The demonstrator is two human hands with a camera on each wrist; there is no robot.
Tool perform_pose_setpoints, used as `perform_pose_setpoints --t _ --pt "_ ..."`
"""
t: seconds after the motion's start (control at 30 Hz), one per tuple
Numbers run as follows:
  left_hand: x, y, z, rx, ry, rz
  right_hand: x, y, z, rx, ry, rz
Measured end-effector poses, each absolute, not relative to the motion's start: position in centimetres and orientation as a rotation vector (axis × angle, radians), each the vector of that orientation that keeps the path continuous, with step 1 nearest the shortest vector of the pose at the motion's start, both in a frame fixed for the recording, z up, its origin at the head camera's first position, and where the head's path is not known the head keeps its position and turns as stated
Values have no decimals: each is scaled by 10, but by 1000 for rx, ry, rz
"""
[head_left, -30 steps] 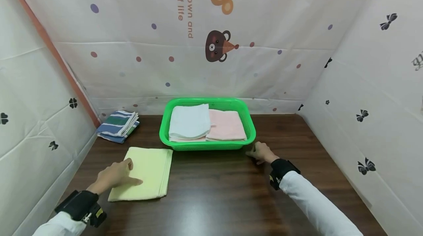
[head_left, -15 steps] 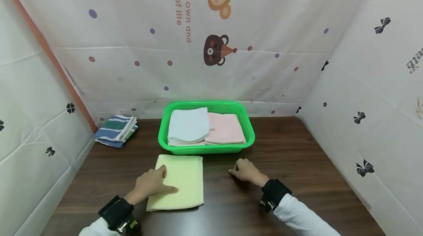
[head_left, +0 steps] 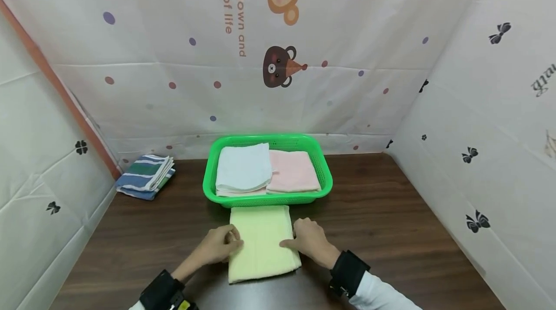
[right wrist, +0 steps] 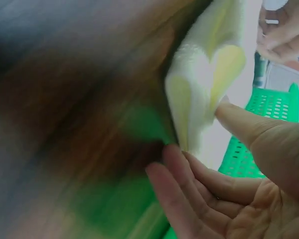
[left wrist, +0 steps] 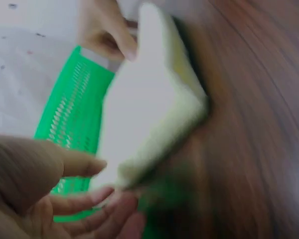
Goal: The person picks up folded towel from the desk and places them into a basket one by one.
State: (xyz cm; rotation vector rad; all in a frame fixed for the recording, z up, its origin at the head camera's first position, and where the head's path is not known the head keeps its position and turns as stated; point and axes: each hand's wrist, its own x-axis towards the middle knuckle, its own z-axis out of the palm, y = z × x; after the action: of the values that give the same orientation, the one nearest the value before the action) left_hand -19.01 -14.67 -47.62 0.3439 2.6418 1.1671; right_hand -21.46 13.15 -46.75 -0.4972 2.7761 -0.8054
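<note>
A folded pale yellow towel (head_left: 262, 247) lies in the middle, its far edge right at the front of the green basket (head_left: 326, 177). My left hand (head_left: 218, 245) pinches its left edge; in the left wrist view the thumb is over the towel (left wrist: 139, 99) and the fingertips are under it. On the other side, my right hand (head_left: 313, 242) grips the right edge with its thumb on top. The right wrist view shows the looped folds of the towel (right wrist: 229, 69) between that thumb and the fingers below.
Inside the basket, a folded white towel (head_left: 243, 167) and a pink towel (head_left: 294, 172) lie side by side. A stack of blue, green and white striped towels (head_left: 145, 175) sits at the back left of the brown wooden table (head_left: 382, 232). Patterned cloth walls (head_left: 182, 107) enclose the table.
The yellow towel has moved right with my left hand, to in front of the basket. My right hand has come left from beside the basket and taken hold of the towel's right edge.
</note>
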Motion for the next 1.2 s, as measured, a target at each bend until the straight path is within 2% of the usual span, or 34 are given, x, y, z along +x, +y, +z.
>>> perform_pose_setpoints --t 0.13,0.37,0.47,0.77,1.2 --pt "-181 -156 -477 61 2804 1065 -209 125 -462 -503 2889 -629" --pt "-177 -150 -481 132 2535 1388 -210 120 -460 -500 2734 -754" --pt "-180 -149 -476 2 2389 1496 -214 124 -463 -483 2635 -912" --pt "-187 -153 -475 -308 2073 1620 -223 156 -467 -78 1979 -1387" --pt "-196 -143 -480 -294 2016 1566 -231 158 -476 -81 1826 -1509"
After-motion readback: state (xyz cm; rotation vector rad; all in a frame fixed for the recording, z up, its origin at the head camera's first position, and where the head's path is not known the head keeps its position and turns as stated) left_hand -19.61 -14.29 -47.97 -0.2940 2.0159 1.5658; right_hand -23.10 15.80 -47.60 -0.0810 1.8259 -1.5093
